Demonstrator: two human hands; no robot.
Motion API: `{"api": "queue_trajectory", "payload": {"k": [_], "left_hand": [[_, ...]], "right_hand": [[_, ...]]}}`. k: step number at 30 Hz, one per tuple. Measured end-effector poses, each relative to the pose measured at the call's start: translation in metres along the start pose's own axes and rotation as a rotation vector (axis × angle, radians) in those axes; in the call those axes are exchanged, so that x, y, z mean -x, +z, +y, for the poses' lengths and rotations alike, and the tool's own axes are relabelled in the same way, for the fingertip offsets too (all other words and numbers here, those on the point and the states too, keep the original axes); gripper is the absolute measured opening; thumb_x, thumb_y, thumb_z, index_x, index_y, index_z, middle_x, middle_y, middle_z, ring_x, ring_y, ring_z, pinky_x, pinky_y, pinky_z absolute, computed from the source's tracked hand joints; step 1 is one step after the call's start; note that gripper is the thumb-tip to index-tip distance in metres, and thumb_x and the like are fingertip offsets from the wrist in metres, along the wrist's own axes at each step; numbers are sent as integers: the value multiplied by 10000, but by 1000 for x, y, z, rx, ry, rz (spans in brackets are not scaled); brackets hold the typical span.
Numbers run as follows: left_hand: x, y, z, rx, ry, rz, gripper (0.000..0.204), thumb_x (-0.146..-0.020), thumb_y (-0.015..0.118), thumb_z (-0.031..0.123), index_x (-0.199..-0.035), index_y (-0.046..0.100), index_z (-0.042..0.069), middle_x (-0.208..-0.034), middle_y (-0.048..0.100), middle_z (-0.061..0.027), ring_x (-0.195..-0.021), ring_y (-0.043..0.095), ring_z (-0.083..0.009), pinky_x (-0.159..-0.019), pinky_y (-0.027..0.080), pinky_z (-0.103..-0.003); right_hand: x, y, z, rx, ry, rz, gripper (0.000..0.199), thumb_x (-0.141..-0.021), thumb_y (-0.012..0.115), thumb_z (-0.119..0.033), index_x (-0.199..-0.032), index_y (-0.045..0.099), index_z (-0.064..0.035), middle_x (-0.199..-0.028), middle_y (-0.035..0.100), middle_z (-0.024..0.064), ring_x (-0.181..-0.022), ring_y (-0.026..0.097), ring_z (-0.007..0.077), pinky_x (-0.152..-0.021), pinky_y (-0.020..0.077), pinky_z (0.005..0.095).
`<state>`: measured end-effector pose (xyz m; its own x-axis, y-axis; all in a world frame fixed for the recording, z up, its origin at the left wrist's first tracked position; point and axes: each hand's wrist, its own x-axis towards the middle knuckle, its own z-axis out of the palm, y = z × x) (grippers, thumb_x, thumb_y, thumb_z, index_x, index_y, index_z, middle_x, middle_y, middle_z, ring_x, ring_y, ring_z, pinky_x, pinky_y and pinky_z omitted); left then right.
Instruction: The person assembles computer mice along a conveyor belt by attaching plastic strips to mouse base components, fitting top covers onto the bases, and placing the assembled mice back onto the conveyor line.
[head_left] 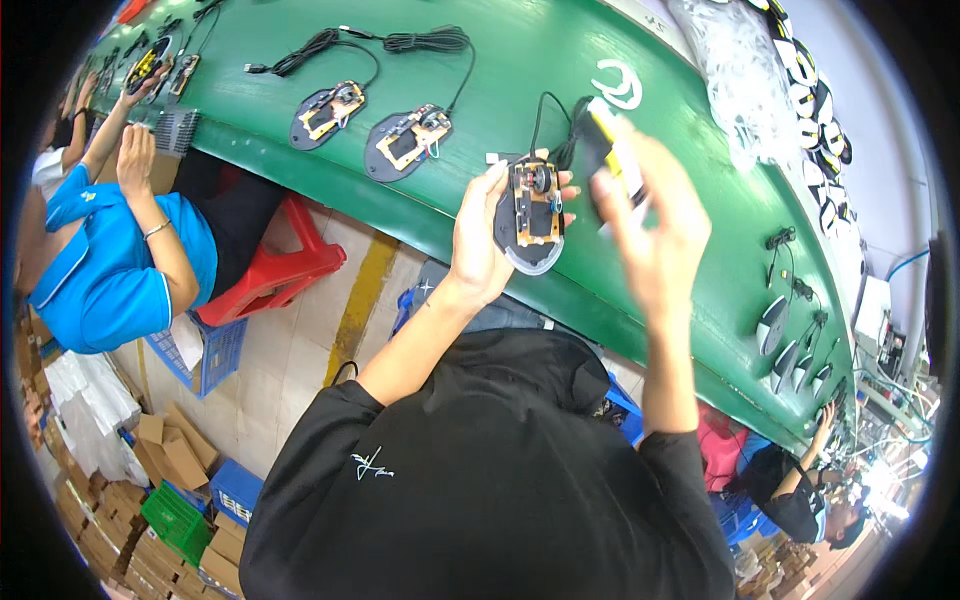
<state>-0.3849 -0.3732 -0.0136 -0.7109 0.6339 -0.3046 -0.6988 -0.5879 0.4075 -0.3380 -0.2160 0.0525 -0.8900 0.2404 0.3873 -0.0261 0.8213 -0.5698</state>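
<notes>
While left hand (pixel 478 240) grip pinches oval mouse base (pixel 530 218) | right hand (pixel 655 220) blurred, grip unclear

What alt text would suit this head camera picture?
A person's left hand holds an open mouse base with its circuit board over a green conveyor belt, while the blurred right hand grips a black and yellow part.

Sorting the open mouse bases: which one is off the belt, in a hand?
The mouse base held in the left hand; the other two bases lie on the green belt.
</notes>
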Motion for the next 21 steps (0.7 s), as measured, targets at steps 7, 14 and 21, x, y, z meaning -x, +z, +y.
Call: {"api": "queue_trajectory", "payload": {"k": [7,14,21], "left_hand": [[-3,20,-21,-221,152,38,538,-1028,408,328,-1423,377,-36,-1287,545,-100,-1148,546,-162,-1004,424,-308],[-1,23,-15,-296,199,9,629,-922,591,142,-1449,314,-59,-1263,557,-114,-1093,575,-166,-944,471,-296],[-8,12,-11,-70,126,-169,615,-847,624,219,-1352,422,-69,-1268,573,-205,-1100,613,-270,-965,502,-396]], "right_hand": [[56,32,-21,36,74,-3,457,-820,728,-199,-1253,623,-96,-1269,576,241,-918,680,323,-765,552,355],[69,28,-24,-142,92,-27,572,-835,715,-113,-1353,504,8,-1414,440,280,-1204,560,346,-920,501,344],[76,10,-12,-1098,806,-13,558,-764,793,-21,-1261,552,60,-1189,650,151,-1074,634,217,-962,499,342]]}}
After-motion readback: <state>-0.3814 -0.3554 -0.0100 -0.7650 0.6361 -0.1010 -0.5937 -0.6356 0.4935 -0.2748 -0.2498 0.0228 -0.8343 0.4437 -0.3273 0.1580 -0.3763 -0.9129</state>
